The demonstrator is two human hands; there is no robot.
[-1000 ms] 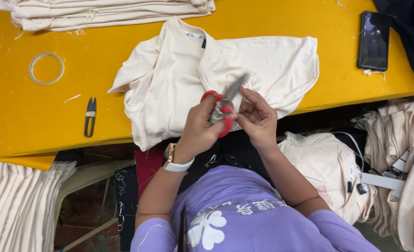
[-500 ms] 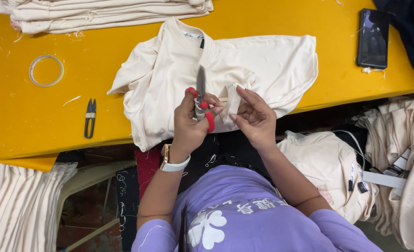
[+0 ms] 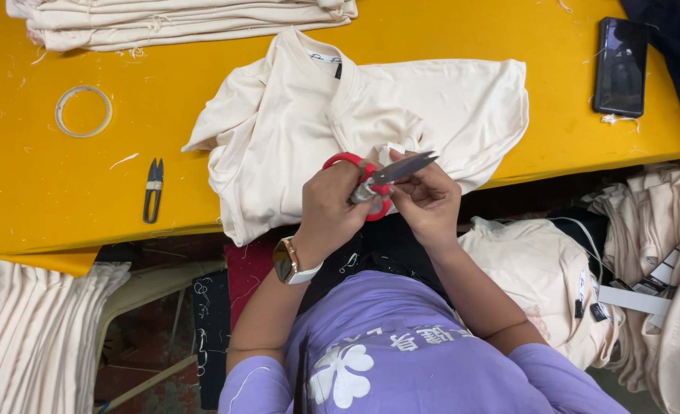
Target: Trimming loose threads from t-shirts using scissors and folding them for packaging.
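Left hand (image 3: 331, 208) closed through red-handled scissors (image 3: 377, 180), blades shut, pointing right — right hand (image 3: 428, 201) pinching at the blades, just over the table's (image 3: 87, 192) near edge. Beyond, cream shirt (image 3: 355, 115) spread flat — bare yellow to its left around thread snips (image 3: 153, 189).

Red-handled steel scissors (image 3: 374, 182) in my left hand (image 3: 331, 207), blades shut, tips pointing right and slightly up, held at near edge of yellow counter (image 3: 87, 199). Fingers of my right hand (image 3: 428, 201) touch blades from below. Cream knit shirt (image 3: 309, 123) lies rumpled on counter, collar away from me, lower part hanging over near edge, just beyond scissors.
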